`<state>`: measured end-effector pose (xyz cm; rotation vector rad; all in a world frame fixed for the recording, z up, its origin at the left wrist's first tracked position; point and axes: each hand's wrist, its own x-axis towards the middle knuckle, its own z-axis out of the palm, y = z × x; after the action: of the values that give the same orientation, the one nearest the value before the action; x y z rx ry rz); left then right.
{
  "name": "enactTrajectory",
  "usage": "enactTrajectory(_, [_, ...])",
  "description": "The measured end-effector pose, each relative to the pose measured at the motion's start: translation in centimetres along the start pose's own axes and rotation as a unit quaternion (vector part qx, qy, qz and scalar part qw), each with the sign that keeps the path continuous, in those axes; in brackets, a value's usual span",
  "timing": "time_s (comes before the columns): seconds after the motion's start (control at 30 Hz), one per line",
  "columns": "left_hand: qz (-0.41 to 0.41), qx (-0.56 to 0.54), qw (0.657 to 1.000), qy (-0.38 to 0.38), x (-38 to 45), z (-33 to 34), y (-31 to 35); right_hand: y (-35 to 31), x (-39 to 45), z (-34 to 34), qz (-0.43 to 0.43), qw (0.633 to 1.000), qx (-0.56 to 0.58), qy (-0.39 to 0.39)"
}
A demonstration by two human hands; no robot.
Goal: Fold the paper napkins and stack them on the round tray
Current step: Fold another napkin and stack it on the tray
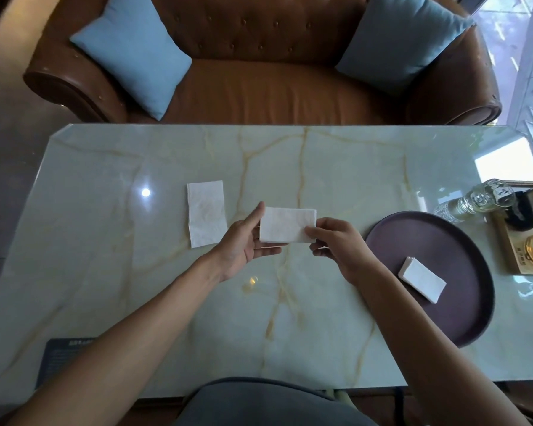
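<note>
— What are the hands doing?

— The left hand (246, 238) is spread open, palm turned in, thumb up along the short edge of a folded napkin (286, 225). The right hand (336, 241) pinches the other end, thumb and fingers closed on the paper. The napkin hangs between them, over the middle of the table.

— And around it?

— Just left of the left hand a second napkin (206, 213) lies flat on the table (320, 318), a longer sheet. To the right sits the round tray (462, 327), dark purple, with a small stack (422, 278) of folded napkins on it, close behind the right forearm.

— The table itself?

— Pale glossy marble with yellow veins; a lamp and the window glare reflect in it. Past the tray, at the right edge, there's a glass bottle (477, 200) lying tilted beside a wooden box (523, 241).

— Further back?

— A brown leather sofa (268, 87) with two blue cushions (133, 53), one at each end. Nothing lies between the hands and the tray.
</note>
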<state>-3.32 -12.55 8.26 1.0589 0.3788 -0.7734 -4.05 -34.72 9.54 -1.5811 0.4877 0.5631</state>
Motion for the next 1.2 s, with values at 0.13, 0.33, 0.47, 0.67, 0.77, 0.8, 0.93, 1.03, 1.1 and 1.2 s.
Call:
enactTrajectory(0.13, [0.091, 0.08, 0.991, 0.055, 0.2, 0.4, -0.4, 0.0, 0.2, 0.1, -0.028, 1.0, 0.002, -0.003])
enactTrajectory(0.33, [0.131, 0.125, 0.976, 0.119, 0.3, 1.6, -0.3, -0.2, -0.2, 1.2, -0.09, 0.996, -0.014, 0.002])
enactTrajectory(0.47, [0.208, 0.214, 0.931, 0.21, 0.7, 3.5, -1.0, -0.7, -0.5, 3.0, -0.136, 0.986, -0.048, 0.079])
enactTrajectory(0.67, [0.238, 0.24, 0.893, 0.297, 1.3, 6.3, -2.0, -0.7, -1.0, 3.8, -0.182, 0.956, -0.129, 0.193])
enactTrajectory(0.77, [0.261, 0.289, 0.872, 0.295, 1.8, 6.7, -2.6, -0.3, -1.2, 2.9, -0.188, 0.954, -0.107, 0.205])
enactTrajectory(0.8, [0.27, 0.296, 0.869, 0.292, 2.0, 6.8, -2.8, -0.1, -1.3, 2.6, -0.191, 0.954, -0.104, 0.206])
enactTrajectory(0.93, [0.276, 0.281, 0.864, 0.314, 2.9, 7.9, -3.7, 1.4, -1.1, 0.9, -0.178, 0.953, -0.043, 0.24])
enactTrajectory(1.03, [0.265, 0.252, 0.862, 0.352, 4.2, 8.1, -3.8, 2.7, -0.5, -2.9, -0.114, 0.93, 0.077, 0.341])
enactTrajectory(1.1, [0.252, 0.259, 0.88, 0.308, 5.0, 8.5, -4.1, 4.0, -0.8, -6.1, -0.089, 0.923, 0.148, 0.344])
enactTrajectory(1.2, [0.235, 0.277, 0.904, 0.226, 6.1, 11.0, -5.1, 6.0, -2.0, -9.1, -0.043, 0.947, 0.21, 0.24])
